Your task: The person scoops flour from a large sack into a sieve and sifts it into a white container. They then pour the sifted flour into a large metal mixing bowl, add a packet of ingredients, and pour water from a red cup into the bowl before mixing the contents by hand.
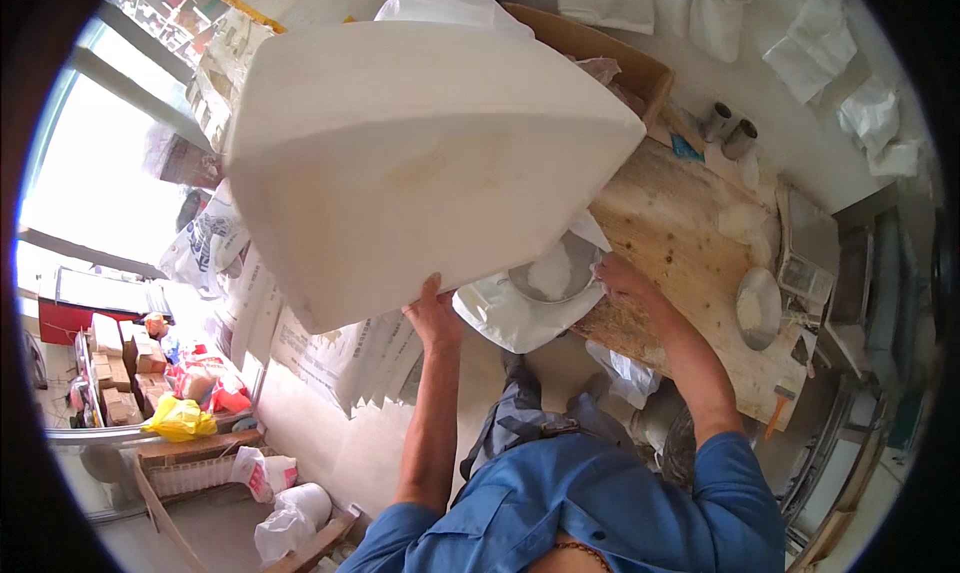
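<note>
A large white tub [420,193] is tilted in front of me, its broad smooth side hiding much of the table. My left hand [435,316] grips the tub's lower edge, thumb up against its side. Just right of that edge, a white bag [515,315] spreads around a round grey hollow. White powder [550,273] lies inside; I cannot tell whether the grey wall is a bowl or the bag's shaded inside. My right hand [622,276] is closed on the bag's edge on the right side of this hollow.
The stained wooden table [660,243] extends right, bearing a metal bowl [758,308] with white powder and a scraper [780,408]. Two dark metal cups [728,130] stand behind. Printed sacks [345,358] are at left, beyond them a box of packages [125,363].
</note>
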Motion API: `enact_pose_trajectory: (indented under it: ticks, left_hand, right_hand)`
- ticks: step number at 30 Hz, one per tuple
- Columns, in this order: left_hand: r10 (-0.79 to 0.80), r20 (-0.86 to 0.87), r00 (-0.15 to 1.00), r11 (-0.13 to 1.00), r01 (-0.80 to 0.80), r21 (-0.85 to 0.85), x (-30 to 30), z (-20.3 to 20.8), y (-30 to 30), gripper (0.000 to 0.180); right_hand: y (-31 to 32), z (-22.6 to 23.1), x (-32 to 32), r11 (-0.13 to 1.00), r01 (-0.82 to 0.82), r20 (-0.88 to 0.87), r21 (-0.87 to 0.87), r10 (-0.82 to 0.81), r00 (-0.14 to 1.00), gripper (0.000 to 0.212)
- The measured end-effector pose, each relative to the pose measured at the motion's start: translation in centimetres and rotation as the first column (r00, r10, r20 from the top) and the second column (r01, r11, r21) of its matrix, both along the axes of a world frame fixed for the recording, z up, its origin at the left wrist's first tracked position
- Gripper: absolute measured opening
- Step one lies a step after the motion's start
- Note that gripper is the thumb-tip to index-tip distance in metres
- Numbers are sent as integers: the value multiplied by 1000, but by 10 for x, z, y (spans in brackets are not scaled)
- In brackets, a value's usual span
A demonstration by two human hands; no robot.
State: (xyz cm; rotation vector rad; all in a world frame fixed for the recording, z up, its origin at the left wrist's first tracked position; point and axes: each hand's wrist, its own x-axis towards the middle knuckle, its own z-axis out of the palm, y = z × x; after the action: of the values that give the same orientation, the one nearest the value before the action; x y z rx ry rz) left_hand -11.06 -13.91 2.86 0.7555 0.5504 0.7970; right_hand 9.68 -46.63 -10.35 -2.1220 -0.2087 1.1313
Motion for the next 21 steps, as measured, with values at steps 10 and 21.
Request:
enact_pose_trajectory:
  ticks: [10, 21]
  left_hand:
    - [-109, 42, 993, 979, 100, 177, 3, -55, -13, 36]
    - [-113, 12, 994, 987, 110, 114, -64, -90, -24, 42]
  right_hand:
    - [-29, 148, 34, 823, 302, 308, 481, -481, 820, 34]
    - [-89, 107, 4, 614, 247, 152, 750, -522, 839, 29]
